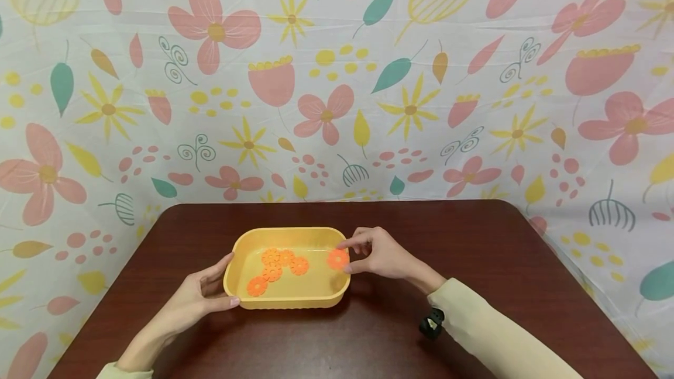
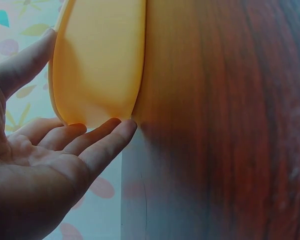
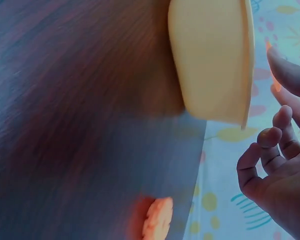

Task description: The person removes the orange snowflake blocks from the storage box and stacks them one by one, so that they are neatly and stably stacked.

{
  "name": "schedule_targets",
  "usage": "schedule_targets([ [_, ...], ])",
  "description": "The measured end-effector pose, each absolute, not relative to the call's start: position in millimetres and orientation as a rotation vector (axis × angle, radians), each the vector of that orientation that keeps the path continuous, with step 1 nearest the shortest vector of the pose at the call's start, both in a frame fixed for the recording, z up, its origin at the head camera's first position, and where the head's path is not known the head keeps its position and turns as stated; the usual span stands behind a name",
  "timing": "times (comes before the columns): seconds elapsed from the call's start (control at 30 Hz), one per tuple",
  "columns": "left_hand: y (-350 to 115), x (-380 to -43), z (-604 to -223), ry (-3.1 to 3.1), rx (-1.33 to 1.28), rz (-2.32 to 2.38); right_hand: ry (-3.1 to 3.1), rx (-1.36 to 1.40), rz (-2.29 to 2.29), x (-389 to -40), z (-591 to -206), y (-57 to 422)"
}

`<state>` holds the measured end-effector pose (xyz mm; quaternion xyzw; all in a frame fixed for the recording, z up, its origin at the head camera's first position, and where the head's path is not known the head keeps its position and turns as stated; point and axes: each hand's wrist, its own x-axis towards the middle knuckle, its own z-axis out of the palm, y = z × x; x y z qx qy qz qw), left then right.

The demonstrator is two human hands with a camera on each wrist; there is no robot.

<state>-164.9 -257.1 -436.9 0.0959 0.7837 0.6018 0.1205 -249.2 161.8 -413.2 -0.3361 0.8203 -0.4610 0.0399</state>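
Observation:
A yellow rectangular plastic tray (image 1: pixel 289 303) with rounded corners stands on the table. Several orange flower-shaped discs with scalloped edges, such as this disc (image 1: pixel 257 286), lie inside near its left half and middle. My left hand (image 1: pixel 191 297) holds the tray's left end, thumb and fingers spread around its rim and wall. At the right end, my right hand (image 1: pixel 383 255) pinches one orange disc (image 1: pixel 337 259) between thumb and index finger, just above the rim. In the right wrist view this pinched disc appears edge-on, while the other fingers curl loosely.
Another orange disc (image 3: pixel 158 220) shows at the bottom of the right wrist view, by the dark brown table (image 1: pixel 447 332); the head view does not show it. Floral-patterned cloth (image 1: pixel 337 75) hangs behind and around the table. A black band (image 1: pixel 433 323) is on the right wrist.

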Motion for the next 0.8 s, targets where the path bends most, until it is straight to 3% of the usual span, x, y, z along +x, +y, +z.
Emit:
schedule_targets([
  [0.8, -257.3, -164.7, -438.7, 2.288, 0.303, 1.766, 2.619, -0.779, -1.447, -235.2, -427.6, 236.0],
])
